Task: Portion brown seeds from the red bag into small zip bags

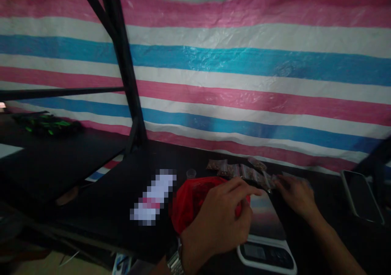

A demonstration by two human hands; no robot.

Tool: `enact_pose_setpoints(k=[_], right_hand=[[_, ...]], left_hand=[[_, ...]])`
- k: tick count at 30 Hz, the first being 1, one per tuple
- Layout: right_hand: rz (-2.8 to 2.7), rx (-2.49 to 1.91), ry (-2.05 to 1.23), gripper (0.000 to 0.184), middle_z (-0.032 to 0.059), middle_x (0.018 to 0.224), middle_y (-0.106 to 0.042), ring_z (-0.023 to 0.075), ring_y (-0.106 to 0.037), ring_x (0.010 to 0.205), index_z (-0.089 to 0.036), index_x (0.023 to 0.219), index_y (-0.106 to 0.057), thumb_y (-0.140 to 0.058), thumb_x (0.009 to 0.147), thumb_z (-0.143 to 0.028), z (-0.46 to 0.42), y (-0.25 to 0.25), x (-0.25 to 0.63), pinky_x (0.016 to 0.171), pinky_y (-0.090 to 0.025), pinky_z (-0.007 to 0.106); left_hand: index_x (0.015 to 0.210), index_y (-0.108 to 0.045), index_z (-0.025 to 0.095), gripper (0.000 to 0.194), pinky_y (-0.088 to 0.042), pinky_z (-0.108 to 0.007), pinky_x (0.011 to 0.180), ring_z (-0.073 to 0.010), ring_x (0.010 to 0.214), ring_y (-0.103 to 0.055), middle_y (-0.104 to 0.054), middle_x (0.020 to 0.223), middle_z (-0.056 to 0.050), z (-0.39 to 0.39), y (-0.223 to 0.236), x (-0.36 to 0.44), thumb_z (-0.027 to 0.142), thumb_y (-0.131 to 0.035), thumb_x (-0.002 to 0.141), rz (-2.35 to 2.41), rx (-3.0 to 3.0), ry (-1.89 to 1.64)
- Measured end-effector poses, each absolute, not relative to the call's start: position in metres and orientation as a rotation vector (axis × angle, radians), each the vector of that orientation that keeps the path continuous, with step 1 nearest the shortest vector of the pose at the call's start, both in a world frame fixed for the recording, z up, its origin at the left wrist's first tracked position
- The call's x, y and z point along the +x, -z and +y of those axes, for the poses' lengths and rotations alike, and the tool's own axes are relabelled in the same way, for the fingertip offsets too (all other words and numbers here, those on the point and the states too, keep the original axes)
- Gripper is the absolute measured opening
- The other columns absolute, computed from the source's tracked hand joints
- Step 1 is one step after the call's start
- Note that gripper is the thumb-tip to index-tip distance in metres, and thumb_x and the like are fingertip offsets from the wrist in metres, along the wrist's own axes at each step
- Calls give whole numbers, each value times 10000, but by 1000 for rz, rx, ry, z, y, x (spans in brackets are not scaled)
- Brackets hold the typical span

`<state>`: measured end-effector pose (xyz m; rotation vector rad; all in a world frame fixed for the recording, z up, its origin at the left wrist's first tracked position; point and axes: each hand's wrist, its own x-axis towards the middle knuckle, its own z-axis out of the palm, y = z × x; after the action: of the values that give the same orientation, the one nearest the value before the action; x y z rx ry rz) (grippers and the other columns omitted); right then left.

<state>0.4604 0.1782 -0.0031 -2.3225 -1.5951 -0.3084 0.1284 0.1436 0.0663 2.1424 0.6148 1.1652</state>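
My left hand (221, 216), with a metal watch (175, 261) on its wrist, is over the right side of a red plastic bag (186, 203). Its index finger points right above the scale's plate, the thumb is apart from it, and nothing shows between them. The digital scale (265, 226) has a shiny plate and a white front with a display and buttons. Farther right, the fingers of my right hand (295, 193) are closed at the end of a row of small clear zip bags (233, 170) with brownish contents. They pinch one bag's edge; the fingertips are dim.
A phone (362, 195) lies at the right. A small clear cup (191, 173) stands behind the red bag. Left of it is a blurred-out pale item (154, 197). A black post (122, 63) rises before the striped sheet (244, 63); a green-black toy car (49, 124) sits far left.
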Motion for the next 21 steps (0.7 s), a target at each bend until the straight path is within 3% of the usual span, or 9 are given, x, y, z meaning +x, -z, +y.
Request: enact_pose_setpoints(k=[4,7,10,14,17,21], right_hand=[[-1445,-2279,282,427,174,1075,-837,430,-762,1029,-219,1110,-847,-566,883,-446,180,-4,462,839,-548,518],[-1233,-2103,255,486,194,925,-832,425,-766,921,-174,1098,-852,-576,861,-496,170,-26,446,813,-536,516],[-1171,-1713,102,565,160,968,-830,349,-759,875,-148,1151,-835,-649,832,-576,156,-55,407,791,-559,450],[-1441,-1351,-17,295,72,1023,-831,269,-744,928,-271,1063,-856,-738,875,-464,141,-78,341,887,-557,413],[-1561,-1219,-87,170,52,998,-834,259,-745,948,-321,1028,-861,-751,911,-380,136,-86,304,877,-560,402],[-1627,-1185,-198,186,47,1043,-829,258,-740,982,-348,1083,-853,-758,925,-325,133,-91,286,890,-570,398]], left_hand=[[1098,-748,220,352,-525,-278,927,-163,1019,-712,-739,1103,-32,158,-69,122,41,-521,898,706,2037,-1240],[1088,-750,223,354,-517,-274,920,-160,1004,-701,-744,1080,-25,163,-72,119,43,-516,891,783,1950,-1257],[1090,-759,232,261,-515,-292,919,-176,998,-704,-765,1071,-26,166,-73,117,173,-533,973,870,1770,-1231],[1102,-760,212,273,-529,-298,846,-197,934,-722,-781,1004,-35,169,-73,121,386,-571,1010,846,1555,-1125],[1013,-768,196,298,-544,-294,842,-200,902,-722,-782,940,-36,167,-79,125,435,-591,1000,752,1487,-1086],[975,-772,201,236,-560,-287,825,-175,798,-697,-776,891,-25,164,-90,122,416,-680,947,747,1376,-1129]])
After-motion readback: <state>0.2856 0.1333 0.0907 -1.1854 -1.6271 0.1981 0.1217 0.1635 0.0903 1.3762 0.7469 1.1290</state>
